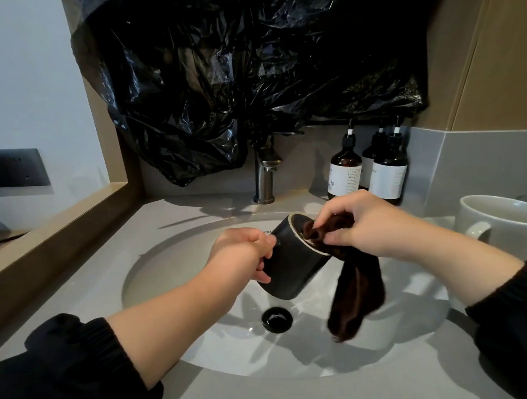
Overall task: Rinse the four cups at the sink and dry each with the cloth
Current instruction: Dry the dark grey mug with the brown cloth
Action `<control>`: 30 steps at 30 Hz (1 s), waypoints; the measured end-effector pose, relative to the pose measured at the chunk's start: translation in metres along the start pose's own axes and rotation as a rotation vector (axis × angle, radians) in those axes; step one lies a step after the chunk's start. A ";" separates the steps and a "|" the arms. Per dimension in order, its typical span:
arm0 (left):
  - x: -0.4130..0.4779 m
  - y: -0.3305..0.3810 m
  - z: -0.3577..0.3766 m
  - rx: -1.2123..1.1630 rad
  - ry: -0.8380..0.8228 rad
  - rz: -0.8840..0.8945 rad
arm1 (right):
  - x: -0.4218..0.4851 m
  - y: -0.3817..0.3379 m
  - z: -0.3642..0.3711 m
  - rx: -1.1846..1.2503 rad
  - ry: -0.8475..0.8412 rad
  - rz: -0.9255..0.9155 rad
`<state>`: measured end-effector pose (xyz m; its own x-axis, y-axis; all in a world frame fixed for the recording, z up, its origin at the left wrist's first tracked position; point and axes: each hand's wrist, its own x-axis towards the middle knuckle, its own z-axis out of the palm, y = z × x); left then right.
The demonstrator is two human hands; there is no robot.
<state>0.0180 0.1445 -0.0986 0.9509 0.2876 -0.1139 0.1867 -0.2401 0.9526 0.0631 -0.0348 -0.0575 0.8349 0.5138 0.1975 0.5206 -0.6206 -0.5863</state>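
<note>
1. Your left hand [244,253] grips the cup [294,268] with fingers [264,278] curled round its lower wall. It holds the cup over the sink [175,285], above the drain [277,319].
2. The cup is tilted. Its long axis runs from the base, low and toward you, up to the mouth, which points away and right, at your right hand [359,224].
3. Your right hand pinches the cloth [354,295] with its fingers [331,215] curled, and a wad of it sits in the cup's mouth. The rest hangs down past the rim, over the basin.
4. Writing: small letters on the sink's far rim start "FRE"; the cup hides the rest. The bottles [345,169] have white labels with print too small to read.
5. A white cup [510,224] stands upright on the table [85,290] at the right, its handle facing left.
6. The tap [265,177] stands behind the sink, under a black bag [247,61].
</note>
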 end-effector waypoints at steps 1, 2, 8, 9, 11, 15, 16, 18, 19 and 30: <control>-0.002 -0.003 -0.001 0.029 -0.032 0.062 | 0.001 0.003 0.001 -0.005 0.055 0.041; -0.004 -0.004 -0.001 0.064 -0.053 0.117 | 0.003 0.005 0.003 -0.007 0.127 0.068; -0.010 0.000 0.002 0.008 -0.014 0.074 | 0.000 -0.009 0.022 0.121 0.324 -0.105; -0.009 0.004 0.002 -0.036 0.011 0.019 | -0.002 -0.013 0.020 0.129 0.262 -0.128; -0.008 0.009 0.003 -0.071 0.037 -0.052 | -0.005 -0.016 0.011 0.125 0.102 -0.140; -0.006 0.010 0.003 -0.060 0.044 -0.093 | -0.001 0.000 -0.002 -0.004 -0.002 -0.043; -0.006 0.009 0.003 -0.052 0.039 -0.088 | 0.002 0.006 -0.002 -0.015 0.090 -0.009; -0.006 0.009 0.002 -0.051 0.041 -0.069 | 0.006 0.012 -0.003 0.058 0.320 0.050; -0.006 0.007 0.002 -0.054 0.044 -0.058 | 0.006 0.011 -0.003 0.126 0.403 0.045; -0.003 0.011 0.002 -0.110 0.040 -0.120 | 0.008 0.015 0.018 0.018 0.430 -0.010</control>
<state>0.0174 0.1389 -0.0883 0.9123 0.3457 -0.2195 0.2683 -0.0998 0.9582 0.0742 -0.0293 -0.0782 0.8303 0.2238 0.5104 0.5290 -0.6048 -0.5953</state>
